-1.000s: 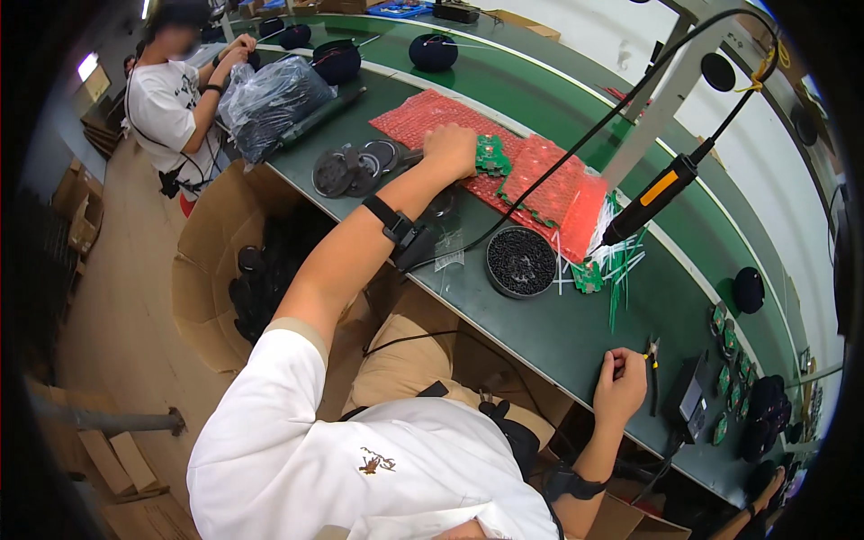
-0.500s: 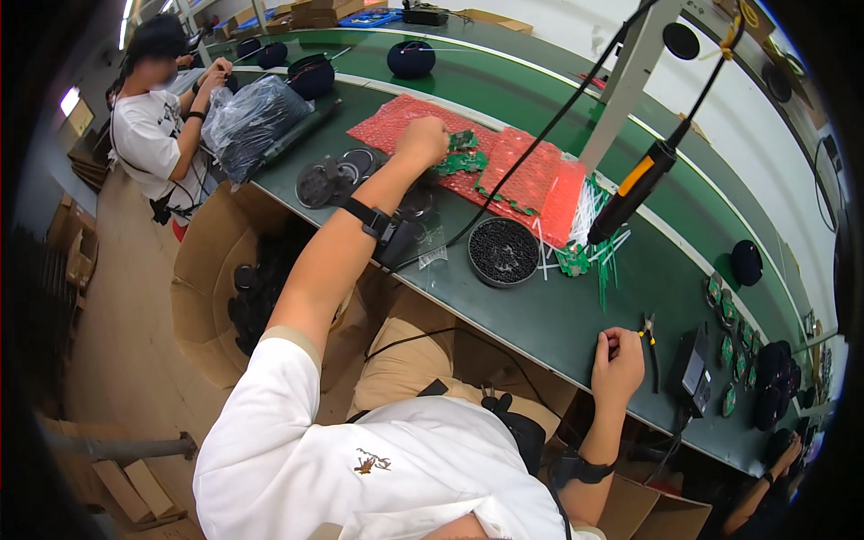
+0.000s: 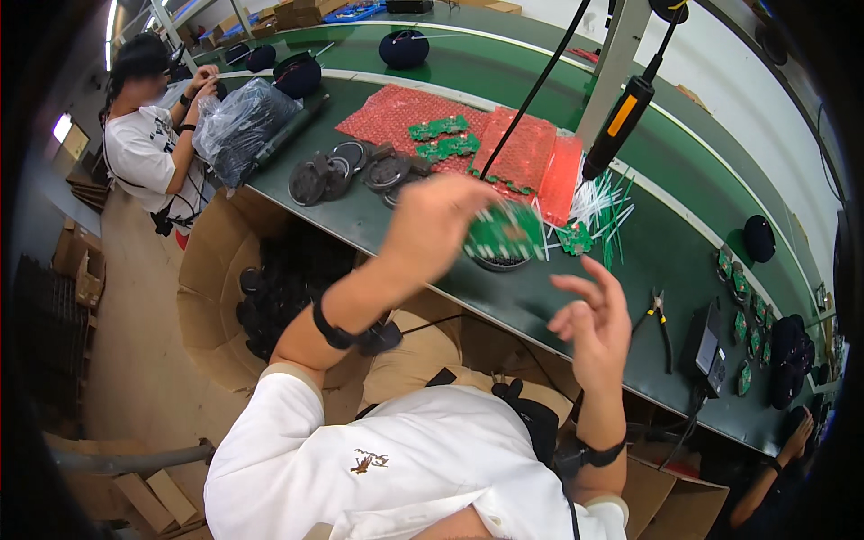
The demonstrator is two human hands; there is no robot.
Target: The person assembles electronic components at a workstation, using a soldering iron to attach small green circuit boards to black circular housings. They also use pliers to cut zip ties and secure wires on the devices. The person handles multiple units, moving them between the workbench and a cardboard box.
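My left hand (image 3: 439, 225) is closed on the edge of a green circuit board (image 3: 508, 232), which is a little blurred by motion. The board hangs over a round dish (image 3: 499, 265) and hides most of it. Across from it, my right hand (image 3: 594, 319) is raised above the table's front edge with fingers apart and nothing in them. Two more green circuit boards (image 3: 447, 146) lie on red bubble wrap (image 3: 382, 117) beyond my left hand. Round black parts (image 3: 335, 173) sit on the table left of that hand.
An electric screwdriver (image 3: 619, 126) hangs at the upper right. Green and white strips (image 3: 612, 209) lie below it. Pliers (image 3: 661, 326), a black box (image 3: 704, 355) and several boards (image 3: 740, 326) are at right. A cardboard box (image 3: 209, 279) stands left; a co-worker (image 3: 148, 148) works beyond.
My left hand has come back toward me from the bubble wrap, bringing a circuit board. My right hand has lifted and opened its fingers. The view has shifted slightly.
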